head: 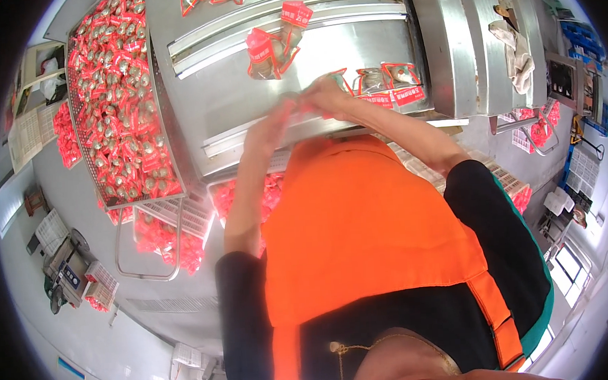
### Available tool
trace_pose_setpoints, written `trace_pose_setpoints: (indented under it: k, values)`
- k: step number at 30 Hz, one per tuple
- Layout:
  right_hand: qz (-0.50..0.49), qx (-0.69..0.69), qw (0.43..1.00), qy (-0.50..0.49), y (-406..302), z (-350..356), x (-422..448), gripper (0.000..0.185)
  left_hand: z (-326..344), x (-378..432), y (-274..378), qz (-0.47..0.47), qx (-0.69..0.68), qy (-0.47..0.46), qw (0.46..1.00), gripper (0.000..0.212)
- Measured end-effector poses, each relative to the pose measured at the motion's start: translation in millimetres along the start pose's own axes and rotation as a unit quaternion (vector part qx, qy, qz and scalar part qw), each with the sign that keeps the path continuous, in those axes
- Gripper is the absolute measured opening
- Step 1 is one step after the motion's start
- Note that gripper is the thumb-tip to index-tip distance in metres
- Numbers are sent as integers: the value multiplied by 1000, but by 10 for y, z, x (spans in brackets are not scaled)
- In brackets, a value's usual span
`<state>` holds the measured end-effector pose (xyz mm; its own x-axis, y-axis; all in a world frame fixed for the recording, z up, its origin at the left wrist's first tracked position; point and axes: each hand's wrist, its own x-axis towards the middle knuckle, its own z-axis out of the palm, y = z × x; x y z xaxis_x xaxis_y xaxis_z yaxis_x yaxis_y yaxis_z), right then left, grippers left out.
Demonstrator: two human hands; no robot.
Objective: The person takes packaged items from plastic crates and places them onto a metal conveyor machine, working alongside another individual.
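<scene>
My two hands come together over the near part of a steel machine bed (227,101). My left hand (275,120) is motion-blurred, so its finger grip is unclear. The fingers of my right hand (327,96) are pinched at a blurred red-and-clear packet (304,107) between the hands. Just beyond my right hand lies a row of clear packets with red edges, among them a packet (373,80) and a packet (402,75) at the right end. Farther up the bed, two filled packets (263,55) (295,22) lie against each other.
A perforated steel trough (179,165) full of red packets stands at left. Metal bars (285,36) cross the bed. Cloth gloves (513,55) lie on the steel housing at right. Plastic crates (181,217) with red packets stand below the bed, near a tubular handle (148,276).
</scene>
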<state>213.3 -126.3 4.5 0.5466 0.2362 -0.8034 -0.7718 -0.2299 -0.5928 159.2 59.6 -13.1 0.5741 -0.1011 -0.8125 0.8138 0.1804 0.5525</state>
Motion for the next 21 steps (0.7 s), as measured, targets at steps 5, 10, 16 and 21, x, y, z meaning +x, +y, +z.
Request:
trace_pose_setpoints:
  k: [5,10,16,21]
  values:
    - [91,88,988,-89,119,-224,185,11,-22,-247,181,-177,-276,-101,939,15]
    - [189,134,951,-204,175,-307,288,7,-296,-98,95,-210,-187,-164,945,15]
    - [-57,10,998,-4,46,-246,371,4,-374,451,-5,105,84,-88,987,15]
    - [-160,-207,963,56,176,-196,418,9,-369,589,-190,213,188,-31,958,21]
